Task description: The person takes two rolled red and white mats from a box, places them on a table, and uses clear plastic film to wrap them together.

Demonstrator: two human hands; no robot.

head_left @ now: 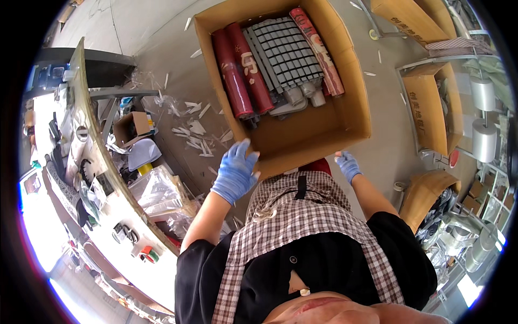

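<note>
A large open cardboard box (302,143) stands on the floor in front of me. Along its left side lie dark red rolls in clear wrap, one outer roll (233,75) and one with pale figures (249,67). Beside them is a stack of grey sheets with a black grid (286,51), and a red patterned roll (317,51) lies along the right. My left hand (236,171), in a blue glove, is at the box's near left corner with fingers spread, holding nothing. Near the front right edge is my gloved right hand (348,166), fingers apart; whether it touches the cardboard I cannot tell.
A white-topped worktable (116,216) at left carries a tape roll (148,254) and other items. Pale scraps (194,137) litter the floor beside the box. On the right stand more cardboard boxes (431,108) and a rack with silver rolls (484,140).
</note>
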